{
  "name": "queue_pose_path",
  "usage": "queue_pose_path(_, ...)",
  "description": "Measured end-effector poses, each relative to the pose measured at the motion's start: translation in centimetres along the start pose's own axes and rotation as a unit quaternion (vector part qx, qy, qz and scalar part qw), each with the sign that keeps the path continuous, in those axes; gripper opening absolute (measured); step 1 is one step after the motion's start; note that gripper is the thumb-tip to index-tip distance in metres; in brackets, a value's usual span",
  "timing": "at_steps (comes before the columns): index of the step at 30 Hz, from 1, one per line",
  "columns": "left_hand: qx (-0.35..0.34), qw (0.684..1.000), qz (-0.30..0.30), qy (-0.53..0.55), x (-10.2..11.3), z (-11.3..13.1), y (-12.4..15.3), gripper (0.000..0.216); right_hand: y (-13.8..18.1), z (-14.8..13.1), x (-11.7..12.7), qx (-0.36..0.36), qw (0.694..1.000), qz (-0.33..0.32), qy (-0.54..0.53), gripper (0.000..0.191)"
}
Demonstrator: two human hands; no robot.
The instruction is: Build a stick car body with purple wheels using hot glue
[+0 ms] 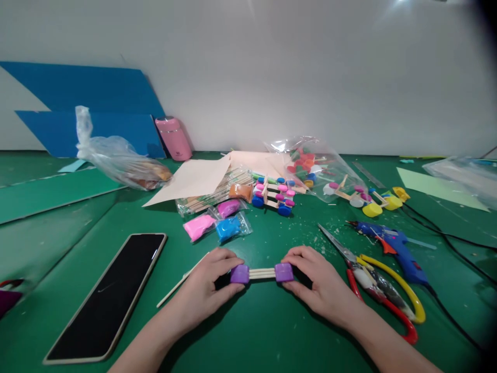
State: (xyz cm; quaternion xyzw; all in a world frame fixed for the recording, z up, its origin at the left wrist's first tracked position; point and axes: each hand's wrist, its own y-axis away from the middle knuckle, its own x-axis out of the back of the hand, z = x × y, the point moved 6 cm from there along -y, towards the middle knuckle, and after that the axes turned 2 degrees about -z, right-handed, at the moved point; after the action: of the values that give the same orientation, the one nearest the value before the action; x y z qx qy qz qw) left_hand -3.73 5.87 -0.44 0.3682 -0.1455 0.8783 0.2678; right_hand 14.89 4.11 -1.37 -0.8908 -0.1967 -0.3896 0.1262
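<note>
Between my hands lies a small dumbbell shape: several pale wooden sticks point(262, 273) joining two blocks of purple clay. The thumb and fingers of my left hand point(207, 282) pinch the left purple clay block point(239, 274). On the other end, the right purple clay block point(284, 272) is gripped by my right hand point(316, 282) in the same way. A loose wooden stick point(182, 280) rests on the green table beside my left hand, partly hidden behind it.
A phone point(108, 295) lies on the left. Scissors point(341, 246), pliers point(407, 290) and a blue glue gun point(399, 248) with its cord are on the right. Behind are clay packets point(229, 228), bundled sticks point(209, 194), small wheeled models point(274, 197) and a pink bottle point(174, 139).
</note>
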Motion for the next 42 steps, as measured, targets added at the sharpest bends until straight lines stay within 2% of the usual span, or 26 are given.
queue_pose_path(16, 0.030, 0.999, -0.041, 0.000, -0.39, -0.21, -0.25, 0.016, -0.07, 0.18, -0.04, -0.003, 1.000, 0.000, 0.009, 0.015)
queue_pose_path(42, 0.032, 0.999, -0.043, -0.010, -0.48, -0.23, -0.22, 0.019, -0.14, 0.21, -0.05, 0.003, 1.000, 0.000, 0.018, 0.015)
